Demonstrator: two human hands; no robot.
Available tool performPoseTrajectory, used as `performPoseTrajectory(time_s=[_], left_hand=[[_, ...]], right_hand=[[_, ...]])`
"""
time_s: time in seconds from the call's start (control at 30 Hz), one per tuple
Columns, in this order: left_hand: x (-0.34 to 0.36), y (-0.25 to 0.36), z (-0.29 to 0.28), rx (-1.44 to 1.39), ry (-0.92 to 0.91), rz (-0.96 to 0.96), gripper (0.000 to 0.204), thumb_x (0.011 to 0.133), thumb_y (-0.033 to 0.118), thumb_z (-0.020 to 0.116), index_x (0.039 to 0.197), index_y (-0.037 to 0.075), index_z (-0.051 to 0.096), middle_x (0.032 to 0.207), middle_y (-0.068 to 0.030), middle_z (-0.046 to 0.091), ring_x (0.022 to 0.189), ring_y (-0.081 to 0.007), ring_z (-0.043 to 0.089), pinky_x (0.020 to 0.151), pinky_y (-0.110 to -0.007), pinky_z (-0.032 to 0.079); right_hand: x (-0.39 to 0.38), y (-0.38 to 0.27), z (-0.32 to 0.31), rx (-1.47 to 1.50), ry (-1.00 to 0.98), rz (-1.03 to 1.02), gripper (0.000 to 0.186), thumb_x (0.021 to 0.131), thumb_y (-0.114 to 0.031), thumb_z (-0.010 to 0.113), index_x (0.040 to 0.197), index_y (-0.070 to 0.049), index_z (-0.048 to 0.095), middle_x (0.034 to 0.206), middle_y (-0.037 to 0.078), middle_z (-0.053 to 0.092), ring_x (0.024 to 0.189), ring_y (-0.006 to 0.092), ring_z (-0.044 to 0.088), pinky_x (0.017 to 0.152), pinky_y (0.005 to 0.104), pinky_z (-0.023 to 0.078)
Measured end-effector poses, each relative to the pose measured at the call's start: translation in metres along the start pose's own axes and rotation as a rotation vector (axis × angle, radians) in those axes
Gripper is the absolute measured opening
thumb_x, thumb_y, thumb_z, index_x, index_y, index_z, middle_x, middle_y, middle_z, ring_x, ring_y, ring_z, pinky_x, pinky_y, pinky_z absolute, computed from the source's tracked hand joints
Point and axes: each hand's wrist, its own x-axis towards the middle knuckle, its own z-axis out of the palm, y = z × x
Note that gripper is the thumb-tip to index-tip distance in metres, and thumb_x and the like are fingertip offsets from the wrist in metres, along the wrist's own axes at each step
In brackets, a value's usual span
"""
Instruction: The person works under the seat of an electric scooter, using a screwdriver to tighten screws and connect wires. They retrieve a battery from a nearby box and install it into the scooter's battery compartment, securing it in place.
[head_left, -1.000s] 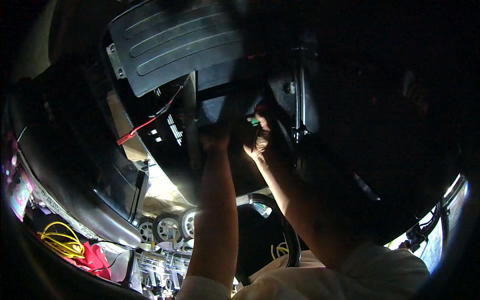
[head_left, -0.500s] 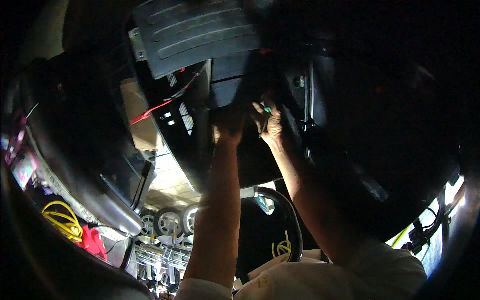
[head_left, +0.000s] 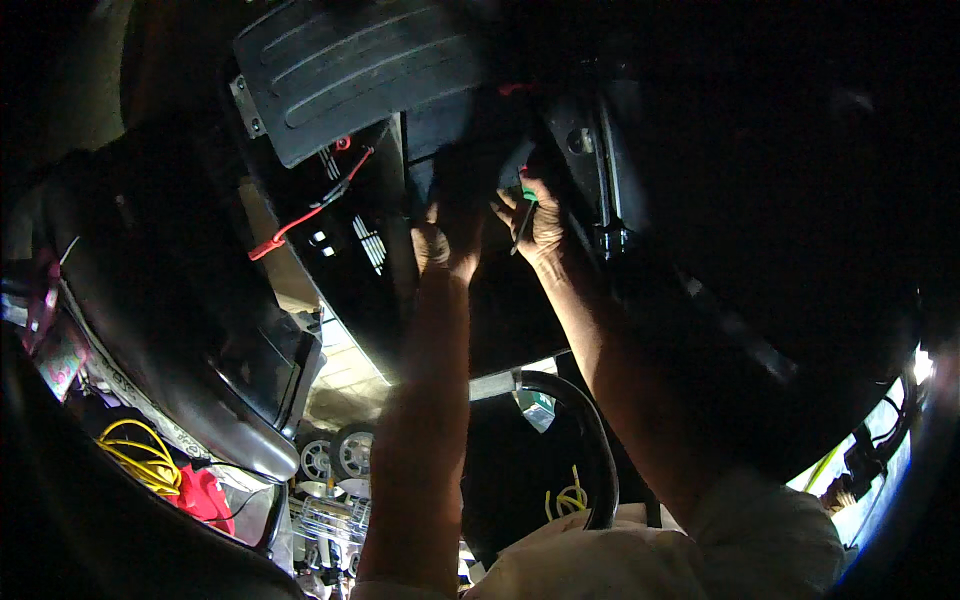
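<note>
My right hand [head_left: 543, 225] is closed around a slim tool [head_left: 528, 190]. Its handle is green with a bit of red, and a thin dark shaft points back toward me; it looks like a screwdriver. Just to the left, my left hand [head_left: 440, 245] reaches into the dark compartment [head_left: 430, 135]. The thumb side of that hand catches the light, but its fingers are lost in shadow, so I cannot tell what they touch. Beyond both hands lies a ribbed dark grey panel [head_left: 370, 65] with a metal bracket at its left edge.
A red cable [head_left: 300, 225] crosses the black panel on the left. Nearer me are a curved black bar [head_left: 590, 430], spoked wheels [head_left: 352, 452], a coiled yellow cable [head_left: 135, 460] and a red cloth-like item [head_left: 205, 497]. Dark bodywork [head_left: 170, 280] stands at left.
The view has shifted slightly. Both hands sit a little farther away, and the left thumb side now shows in the light. The right hand keeps hold of the slim tool.
</note>
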Motion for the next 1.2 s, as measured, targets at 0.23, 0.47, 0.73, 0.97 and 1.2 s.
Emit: performPoseTrajectory(time_s=[0.23, 0.47, 0.73, 0.97, 1.2], left_hand=[[-0.022, 0.008, 0.006, 0.100, 0.360, -0.242, 0.043, 0.088, 0.024, 0.057, 0.126, 0.005, 0.051, 0.129, -0.0137, 0.052, 0.119, -0.0308, 0.049, 0.103, -0.044, 0.037], [-0.093, 0.035, 0.056, 1.932, 0.534, -0.002, 0.020, 0.089, 0.019, 0.051, 0.098, 0.004, 0.062, 0.094, -0.0206, 0.066, 0.082, -0.0350, 0.066, 0.068, -0.045, 0.053], [-0.132, 0.094, 0.076, 1.598, 0.521, 0.662, 0.021, 0.088, 0.021, 0.060, 0.085, 0.001, 0.062, 0.077, -0.0124, 0.064, 0.071, -0.0246, 0.061, 0.065, -0.033, 0.047], [-0.121, 0.197, -0.026, 1.235, 1.032, 0.667, 0.026, 0.090, 0.026, 0.057, 0.085, 0.001, 0.063, 0.070, -0.0063, 0.063, 0.059, -0.0155, 0.053, 0.055, -0.031, 0.044], [-0.146, 0.188, -0.178, 1.632, 0.653, -0.109, 0.012, 0.079, 0.015, 0.060, 0.069, 0.008, 0.063, 0.071, -0.0107, 0.065, 0.067, -0.0222, 0.065, 0.055, -0.036, 0.049]], right_hand=[[-0.018, -0.014, 0.006, -0.114, -0.078, 0.091, 0.050, 0.073, -0.032, 0.074, 0.118, -0.021, 0.054, 0.128, 0.001, 0.048, 0.121, 0.0228, 0.043, 0.090, 0.0463, 0.041], [-0.083, -0.016, 0.001, -0.581, -0.112, 0.121, 0.025, 0.078, -0.026, 0.076, 0.077, -0.012, 0.056, 0.069, -0.002, 0.052, 0.045, 0.0052, 0.040, 0.039, 0.0195, 0.029], [-0.150, -0.017, -0.009, -1.441, -0.299, -0.530, 0.066, 0.075, -0.037, 0.077, 0.125, -0.006, 0.048, 0.100, 0.012, 0.059, 0.080, 0.0202, 0.059, 0.067, 0.0304, 0.049], [-0.209, -0.043, -0.059, -1.773, -0.642, -0.572, 0.071, 0.075, -0.027, 0.077, 0.133, -0.006, 0.040, 0.126, 0.018, 0.051, 0.113, 0.0342, 0.052, 0.096, 0.0423, 0.041], [-0.191, -0.033, -0.072, -1.920, -0.254, -0.864, 0.065, 0.077, -0.037, 0.074, 0.124, -0.001, 0.047, 0.106, 0.020, 0.061, 0.090, 0.0374, 0.062, 0.073, 0.0435, 0.053]])
